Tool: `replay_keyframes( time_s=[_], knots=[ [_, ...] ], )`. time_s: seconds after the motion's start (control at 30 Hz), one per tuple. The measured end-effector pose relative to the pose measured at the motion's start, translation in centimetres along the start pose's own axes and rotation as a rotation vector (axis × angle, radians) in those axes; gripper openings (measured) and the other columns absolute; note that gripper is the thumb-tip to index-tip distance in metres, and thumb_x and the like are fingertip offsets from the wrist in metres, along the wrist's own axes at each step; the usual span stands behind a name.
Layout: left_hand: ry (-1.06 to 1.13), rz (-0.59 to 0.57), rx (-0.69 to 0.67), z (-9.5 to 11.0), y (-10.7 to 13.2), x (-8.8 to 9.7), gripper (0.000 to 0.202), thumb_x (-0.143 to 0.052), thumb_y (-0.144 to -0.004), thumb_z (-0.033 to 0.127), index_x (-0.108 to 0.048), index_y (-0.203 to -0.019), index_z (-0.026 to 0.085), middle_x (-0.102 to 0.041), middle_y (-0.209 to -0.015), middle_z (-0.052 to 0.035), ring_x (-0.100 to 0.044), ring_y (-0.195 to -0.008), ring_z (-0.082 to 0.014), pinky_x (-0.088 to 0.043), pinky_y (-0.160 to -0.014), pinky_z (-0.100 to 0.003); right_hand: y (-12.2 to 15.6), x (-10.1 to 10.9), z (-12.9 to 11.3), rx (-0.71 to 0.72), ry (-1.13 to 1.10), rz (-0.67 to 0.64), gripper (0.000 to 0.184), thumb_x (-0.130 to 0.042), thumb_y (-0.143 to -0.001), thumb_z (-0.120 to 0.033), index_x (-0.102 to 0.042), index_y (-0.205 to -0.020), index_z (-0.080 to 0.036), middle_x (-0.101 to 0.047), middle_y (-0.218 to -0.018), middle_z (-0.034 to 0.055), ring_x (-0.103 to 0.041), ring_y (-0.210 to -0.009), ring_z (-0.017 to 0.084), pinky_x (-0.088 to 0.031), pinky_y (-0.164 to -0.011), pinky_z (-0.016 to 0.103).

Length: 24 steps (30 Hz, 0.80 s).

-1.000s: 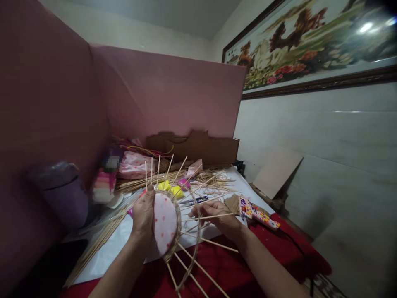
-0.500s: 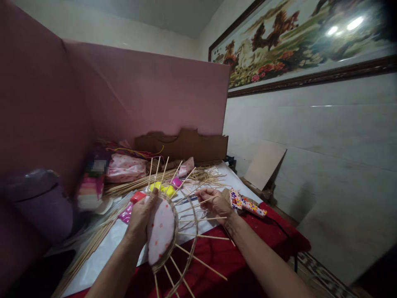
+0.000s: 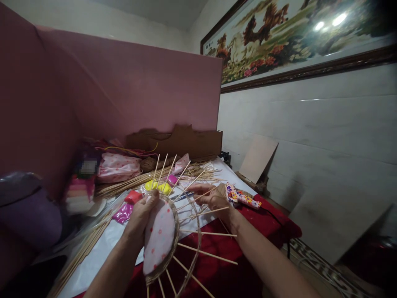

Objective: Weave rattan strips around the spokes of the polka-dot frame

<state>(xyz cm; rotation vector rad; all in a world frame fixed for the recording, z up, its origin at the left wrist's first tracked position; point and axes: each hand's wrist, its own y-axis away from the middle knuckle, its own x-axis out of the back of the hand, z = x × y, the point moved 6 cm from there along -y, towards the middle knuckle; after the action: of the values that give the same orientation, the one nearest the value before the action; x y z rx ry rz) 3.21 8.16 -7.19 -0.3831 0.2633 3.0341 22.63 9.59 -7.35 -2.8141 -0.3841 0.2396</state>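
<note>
A half-round piece covered in white fabric with red dots (image 3: pixel 159 236) has a twine-bound rim and thin wooden sticks (image 3: pixel 218 234) fanning out from it. Its upper left edge is gripped by my left hand (image 3: pixel 141 217), with the thumb on the rim. A loop of twine (image 3: pixel 199 231) crosses the sticks, a gap away from the rim. My right hand (image 3: pixel 212 196) is among the upper sticks near the twine, index finger stretched out and other fingers bent. Sticks partly cover its fingers, and no held thing can be made out there.
Yellow packets (image 3: pixel 163 188), a red packet (image 3: pixel 134 197) and a purple packet (image 3: pixel 123 213) lie beyond my left hand. A flower-patterned tool with a cord (image 3: pixel 245 198) lies right, on red cloth (image 3: pixel 279 225). Stick bundles (image 3: pixel 124 184) and cardboard (image 3: pixel 176 142) stand behind; a lilac bin (image 3: pixel 31 211) is left.
My right hand has reached further left among the sticks, its index finger now straighter. The fabric piece has turned slightly in my left hand. The camera view has shifted a little.
</note>
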Motion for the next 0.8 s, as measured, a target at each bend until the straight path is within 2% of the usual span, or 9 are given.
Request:
replay_keyframes(
  time_s=[0.13, 0.23, 0.33, 0.53, 0.63, 0.8],
  knots=[
    [0.017, -0.001, -0.013, 0.3, 0.1, 0.0, 0.038, -0.072, -0.057, 0.047, -0.049, -0.060, 0.017, -0.058, -0.042, 0.0009, -0.053, -0.034, -0.0130, -0.038, -0.035, -0.021, -0.2, -0.1, 0.0, 0.080, 0.281, -0.036, 0.031, -0.066, -0.064, -0.017, -0.069, -0.094, -0.022, -0.063, -0.087, 0.0016, -0.048, -0.059, 0.010, -0.037, -0.056, 0.024],
    [0.034, 0.035, -0.009, 0.6, 0.4, 0.1, 0.040, -0.075, -0.053, 0.046, -0.049, -0.060, 0.017, -0.057, -0.042, 0.0017, -0.053, -0.033, -0.0131, -0.038, -0.035, -0.021, -0.3, 0.1, -0.2, 0.178, 0.610, -0.008, 0.028, -0.061, -0.067, -0.014, -0.070, -0.092, -0.024, -0.064, -0.090, 0.0025, -0.056, -0.075, 0.016, -0.042, -0.069, 0.028],
    [0.060, 0.051, 0.003, 0.9, 0.6, 0.3, 0.040, -0.075, -0.052, 0.047, -0.050, -0.060, 0.017, -0.056, -0.042, 0.0014, -0.052, -0.033, -0.0136, -0.038, -0.034, -0.022, -0.4, 0.9, -0.7, 0.177, 0.774, 0.022, 0.024, -0.059, -0.072, -0.016, -0.070, -0.090, -0.027, -0.067, -0.090, 0.0034, -0.058, -0.086, 0.021, -0.041, -0.077, 0.031],
    [0.076, 0.019, -0.041, 1.4, 0.5, 0.5, 0.040, -0.074, -0.054, 0.049, -0.051, -0.056, 0.016, -0.055, -0.040, 0.0013, -0.050, -0.031, -0.0118, -0.036, -0.033, -0.021, -1.1, 3.4, -4.0, 0.109, 0.853, 0.072, 0.020, -0.061, -0.065, -0.013, -0.071, -0.074, -0.028, -0.068, -0.074, 0.0014, -0.056, -0.076, 0.020, -0.038, -0.073, 0.033],
    [0.060, 0.001, -0.045, 1.5, 0.5, 0.3, 0.041, -0.074, -0.053, 0.049, -0.051, -0.055, 0.016, -0.055, -0.039, 0.0008, -0.049, -0.031, -0.0118, -0.036, -0.034, -0.021, -2.2, 4.0, -5.4, 0.067, 0.807, 0.012, 0.017, -0.059, -0.063, -0.011, -0.069, -0.071, -0.022, -0.065, -0.066, 0.0008, -0.056, -0.070, 0.017, -0.040, -0.069, 0.031],
    [0.032, -0.009, -0.054, 1.5, 0.6, 0.2, 0.041, -0.074, -0.052, 0.050, -0.052, -0.056, 0.016, -0.056, -0.040, 0.0005, -0.050, -0.032, -0.0118, -0.036, -0.034, -0.021, -3.9, 5.5, -6.3, -0.020, 0.660, -0.054, 0.007, -0.057, -0.064, -0.017, -0.059, -0.071, -0.016, -0.058, -0.057, -0.0009, -0.053, -0.053, 0.012, -0.041, -0.053, 0.027]
  ],
)
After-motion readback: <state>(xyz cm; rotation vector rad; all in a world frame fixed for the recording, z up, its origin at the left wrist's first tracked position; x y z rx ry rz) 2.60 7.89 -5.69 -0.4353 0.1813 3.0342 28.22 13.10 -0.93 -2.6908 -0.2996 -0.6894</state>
